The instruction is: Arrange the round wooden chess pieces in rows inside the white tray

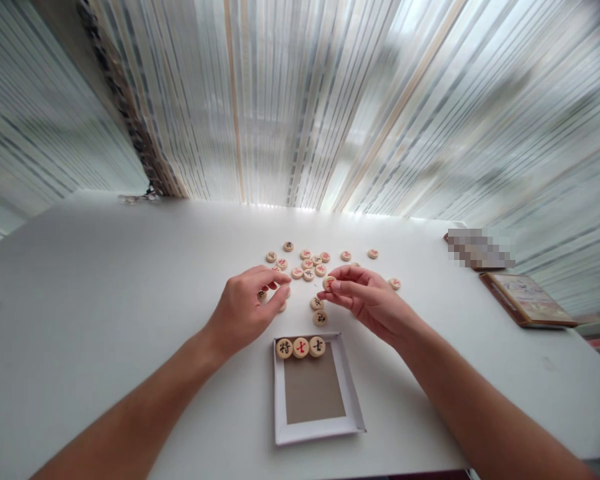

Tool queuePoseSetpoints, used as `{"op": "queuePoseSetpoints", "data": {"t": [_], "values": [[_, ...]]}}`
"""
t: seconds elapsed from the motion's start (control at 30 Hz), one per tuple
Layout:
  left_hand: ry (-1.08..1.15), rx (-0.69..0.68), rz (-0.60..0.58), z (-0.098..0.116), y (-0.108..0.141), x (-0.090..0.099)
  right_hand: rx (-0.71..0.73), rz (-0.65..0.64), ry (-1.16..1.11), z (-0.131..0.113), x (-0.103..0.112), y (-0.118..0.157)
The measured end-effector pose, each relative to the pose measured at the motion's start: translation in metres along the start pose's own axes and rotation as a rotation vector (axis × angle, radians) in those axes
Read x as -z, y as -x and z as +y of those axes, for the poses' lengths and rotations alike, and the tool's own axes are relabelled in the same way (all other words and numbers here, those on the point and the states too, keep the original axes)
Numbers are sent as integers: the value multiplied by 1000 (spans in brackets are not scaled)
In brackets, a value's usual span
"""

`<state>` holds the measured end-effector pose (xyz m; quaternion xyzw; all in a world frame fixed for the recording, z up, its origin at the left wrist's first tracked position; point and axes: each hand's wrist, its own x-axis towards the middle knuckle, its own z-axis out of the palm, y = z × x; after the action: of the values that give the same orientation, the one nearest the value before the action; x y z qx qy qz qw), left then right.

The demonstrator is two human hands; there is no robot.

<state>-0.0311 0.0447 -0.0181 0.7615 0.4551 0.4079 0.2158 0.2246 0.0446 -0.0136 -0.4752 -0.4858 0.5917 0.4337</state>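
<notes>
Between the thumb and fingers of my right hand (373, 300) is a round wooden Chinese chess piece (329, 284) with a red character, raised off the table. My left hand (247, 303) hovers palm down over several pieces, its fingers curled but apart, and it partly hides them. Below both hands lies a shallow white box tray (280, 407) with a grey-brown bottom. Along its far edge sit a black-marked piece (285, 348), a red-marked piece (301, 347) and another black-marked piece (317, 347), side by side. Two loose black-marked pieces, the nearer one (320, 318), lie just beyond the tray.
Several more pieces (309, 274) are scattered on the white table (105, 300) beyond my hands, with a red-marked one (395, 284) farther right. A brown-edged book (527, 300) and a partly blurred item (480, 248) lie at the right. A striped curtain (290, 100) hangs behind the table.
</notes>
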Motion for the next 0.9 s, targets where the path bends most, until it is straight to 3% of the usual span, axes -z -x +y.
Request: {"op": "queuePoseSetpoints", "data": {"t": [0.13,0.33,0.57,0.77,0.9], "values": [[96,31,-38,11,4,-3,-175,-105,-332,2,-11,15],[296,79,-130,28,12,-5,-178,-128,-387,-7,-28,32],[349,124,-153,41,19,-6,-265,-85,-455,-8,-35,42],[474,251,-194,43,19,-7,-227,-108,-406,-5,-36,43],[471,237,-186,44,20,-6,-178,-101,-375,-3,-36,43]]}}
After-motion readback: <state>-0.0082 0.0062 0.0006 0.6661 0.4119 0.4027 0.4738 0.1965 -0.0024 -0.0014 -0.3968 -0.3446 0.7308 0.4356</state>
